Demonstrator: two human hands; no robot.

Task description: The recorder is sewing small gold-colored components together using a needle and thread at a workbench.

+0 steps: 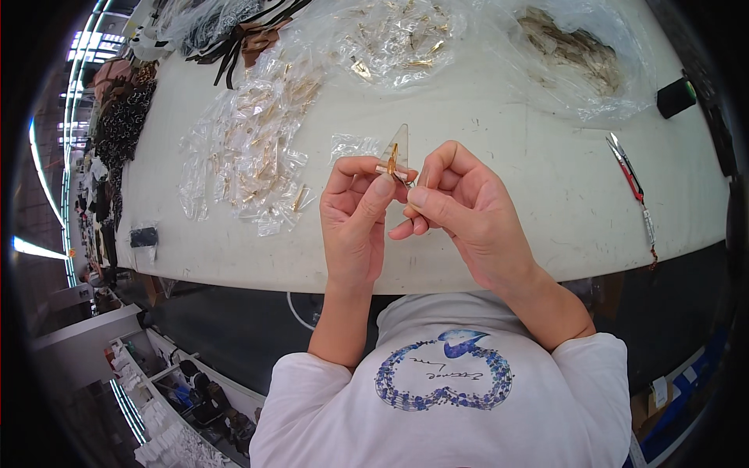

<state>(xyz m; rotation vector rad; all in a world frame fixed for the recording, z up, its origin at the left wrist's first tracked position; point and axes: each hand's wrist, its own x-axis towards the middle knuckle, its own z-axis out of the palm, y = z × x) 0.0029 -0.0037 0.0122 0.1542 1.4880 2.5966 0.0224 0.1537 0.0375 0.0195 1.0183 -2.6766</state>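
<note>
My left hand (355, 218) and my right hand (460, 207) meet above the near edge of the white table (507, 140). Between their fingertips I hold a small clear plastic sleeve (399, 142) with a thin gold-coloured metal clip (392, 158) partly inside it. The left thumb and forefinger pinch the lower end of the sleeve and clip. The right thumb and forefinger pinch it from the right side. The fingers hide the clip's lower end.
A pile of small clear packets with gold clips (253, 152) lies left of my hands. Two clear bags of clips (390, 35) (573, 51) sit farther back. Red-handled thread snips (628, 175) lie at the right, a black spool (676, 97) beyond them.
</note>
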